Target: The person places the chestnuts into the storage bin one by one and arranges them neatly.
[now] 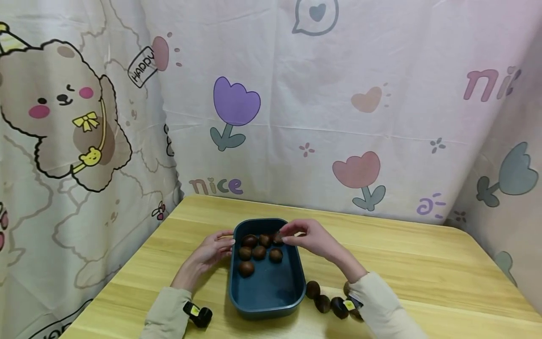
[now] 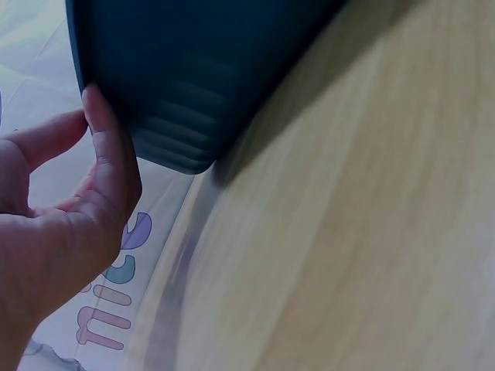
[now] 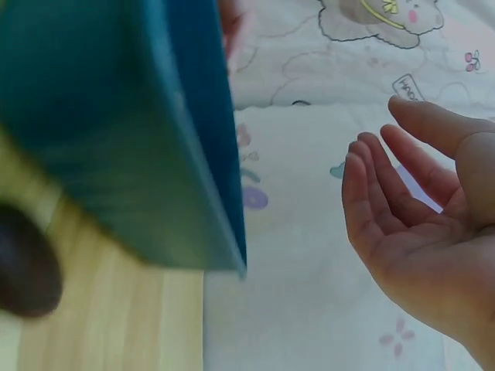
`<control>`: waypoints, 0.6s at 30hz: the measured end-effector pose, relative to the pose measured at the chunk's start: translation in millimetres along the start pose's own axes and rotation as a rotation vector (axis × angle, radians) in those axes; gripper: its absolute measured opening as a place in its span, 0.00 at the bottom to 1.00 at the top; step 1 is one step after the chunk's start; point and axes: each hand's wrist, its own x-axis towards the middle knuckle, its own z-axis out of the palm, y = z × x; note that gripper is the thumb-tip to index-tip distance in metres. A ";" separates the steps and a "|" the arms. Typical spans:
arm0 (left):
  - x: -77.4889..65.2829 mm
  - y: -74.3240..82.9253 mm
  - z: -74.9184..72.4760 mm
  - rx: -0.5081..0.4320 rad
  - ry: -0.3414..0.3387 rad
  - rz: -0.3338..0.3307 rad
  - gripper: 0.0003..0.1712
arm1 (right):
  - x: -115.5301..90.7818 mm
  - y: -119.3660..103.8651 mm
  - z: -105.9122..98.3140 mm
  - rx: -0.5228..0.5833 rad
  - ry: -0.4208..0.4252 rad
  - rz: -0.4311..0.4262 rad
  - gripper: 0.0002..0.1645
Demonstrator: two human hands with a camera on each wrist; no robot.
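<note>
A dark teal rectangular bin (image 1: pixel 267 287) stands on the table with several brown chestnuts (image 1: pixel 259 253) inside, mostly toward its far end. My left hand (image 1: pixel 213 251) is at the bin's left side, its fingertips touching the outer wall near the rim. Over the far right corner is my right hand (image 1: pixel 311 238), with thumb and fingertips right at a chestnut (image 1: pixel 277 238). In the right wrist view the right hand (image 3: pixel 421 209) has loosely bent fingers apart from the thumb, and nothing shows between them.
More chestnuts (image 1: pixel 322 303) lie on the wooden table (image 1: pixel 406 263) to the right of the bin, some partly hidden by the right sleeve (image 1: pixel 381 301). A printed curtain (image 1: pixel 288 155) hangs behind the table and along both sides. Each wrist wears a small black camera (image 1: pixel 199 314).
</note>
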 end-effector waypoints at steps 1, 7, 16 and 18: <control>0.2 -0.1 -0.1 0.000 0.002 -0.001 0.26 | -4.5 2.7 -2.4 -0.012 0.006 0.004 0.13; 1.3 -0.2 0.6 0.003 0.003 -0.002 0.26 | -34.5 23.5 -19.3 -0.039 0.015 0.046 0.14; 1.7 2.7 2.6 -0.007 -0.007 0.000 0.27 | -78.6 65.6 -41.4 -0.036 -0.023 0.171 0.14; 1.3 3.0 2.0 -0.005 -0.004 -0.001 0.26 | -87.3 72.8 -45.1 -0.030 -0.034 0.196 0.14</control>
